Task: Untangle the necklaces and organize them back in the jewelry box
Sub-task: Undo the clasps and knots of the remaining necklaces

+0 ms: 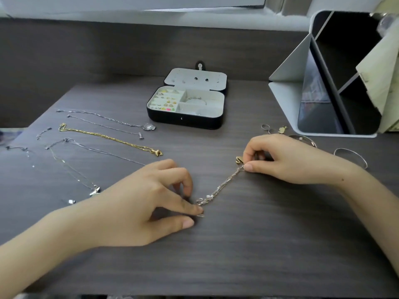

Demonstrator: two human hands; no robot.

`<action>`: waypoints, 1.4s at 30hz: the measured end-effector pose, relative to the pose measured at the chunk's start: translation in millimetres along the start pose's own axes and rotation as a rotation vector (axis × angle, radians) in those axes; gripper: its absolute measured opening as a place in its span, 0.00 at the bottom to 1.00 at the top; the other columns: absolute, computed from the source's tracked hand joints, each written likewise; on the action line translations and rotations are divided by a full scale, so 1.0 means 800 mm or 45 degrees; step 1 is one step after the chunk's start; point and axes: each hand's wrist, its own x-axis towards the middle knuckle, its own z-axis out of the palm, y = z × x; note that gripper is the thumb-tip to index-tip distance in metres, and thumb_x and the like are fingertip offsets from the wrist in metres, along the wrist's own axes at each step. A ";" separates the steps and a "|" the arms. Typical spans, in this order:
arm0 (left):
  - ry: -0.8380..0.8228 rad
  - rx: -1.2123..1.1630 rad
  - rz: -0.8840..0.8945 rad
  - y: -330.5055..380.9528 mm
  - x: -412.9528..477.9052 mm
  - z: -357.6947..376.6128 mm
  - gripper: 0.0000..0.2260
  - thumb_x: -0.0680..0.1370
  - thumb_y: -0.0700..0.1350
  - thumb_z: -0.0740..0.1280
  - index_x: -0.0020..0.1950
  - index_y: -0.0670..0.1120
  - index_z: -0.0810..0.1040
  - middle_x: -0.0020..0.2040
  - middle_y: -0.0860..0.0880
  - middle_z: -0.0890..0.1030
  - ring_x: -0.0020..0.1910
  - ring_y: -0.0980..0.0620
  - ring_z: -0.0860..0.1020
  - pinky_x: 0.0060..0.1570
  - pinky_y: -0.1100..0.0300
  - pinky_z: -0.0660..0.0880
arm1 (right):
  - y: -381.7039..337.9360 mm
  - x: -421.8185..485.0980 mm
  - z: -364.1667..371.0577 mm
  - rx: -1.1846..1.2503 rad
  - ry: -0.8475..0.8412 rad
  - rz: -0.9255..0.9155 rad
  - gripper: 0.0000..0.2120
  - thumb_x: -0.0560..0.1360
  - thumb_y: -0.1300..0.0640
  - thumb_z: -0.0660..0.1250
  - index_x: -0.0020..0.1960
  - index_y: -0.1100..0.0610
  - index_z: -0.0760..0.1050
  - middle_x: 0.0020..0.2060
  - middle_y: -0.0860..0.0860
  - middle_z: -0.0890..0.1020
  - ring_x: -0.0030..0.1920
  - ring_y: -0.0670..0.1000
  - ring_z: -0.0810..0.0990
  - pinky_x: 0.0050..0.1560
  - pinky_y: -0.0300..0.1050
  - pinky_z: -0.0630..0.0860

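A tangled bundle of thin chains [222, 186] stretches across the dark wooden desk between my hands. My left hand [151, 203] pinches its lower end against the desk. My right hand [287, 160] pinches the upper end, beside a gold letter pendant [238, 160]. The black jewelry box [185, 121] stands open at the back centre, with rings in its left compartments and a bangle in the right one. Laid out straight on the left are a gold necklace [108, 138] and several silver necklaces [103, 119].
Silver bangles [352, 157] and small rings [266, 127] lie right of my right hand. A white desk organiser [287, 100] stands at the back right. A raised ledge runs behind the box. The desk's front edge is near the bottom of the view.
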 end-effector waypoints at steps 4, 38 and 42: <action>-0.028 -0.010 -0.032 -0.008 -0.018 -0.016 0.09 0.76 0.54 0.66 0.50 0.57 0.85 0.45 0.59 0.75 0.45 0.59 0.72 0.45 0.65 0.70 | -0.017 -0.007 -0.005 0.187 -0.043 -0.091 0.04 0.73 0.54 0.69 0.40 0.51 0.77 0.32 0.43 0.79 0.32 0.42 0.72 0.36 0.34 0.69; 0.274 -1.148 -0.780 0.019 0.056 0.006 0.06 0.79 0.35 0.63 0.42 0.39 0.74 0.28 0.47 0.73 0.28 0.49 0.75 0.28 0.59 0.75 | -0.033 -0.005 0.017 0.784 -0.202 0.024 0.14 0.70 0.69 0.71 0.50 0.56 0.75 0.37 0.50 0.82 0.37 0.51 0.75 0.39 0.39 0.72; 0.239 -1.034 -0.843 0.019 0.056 0.011 0.06 0.79 0.37 0.62 0.43 0.43 0.74 0.27 0.52 0.73 0.27 0.53 0.73 0.22 0.66 0.66 | -0.037 -0.004 0.018 0.763 -0.176 0.030 0.14 0.69 0.69 0.72 0.49 0.54 0.76 0.36 0.49 0.81 0.36 0.50 0.73 0.36 0.36 0.71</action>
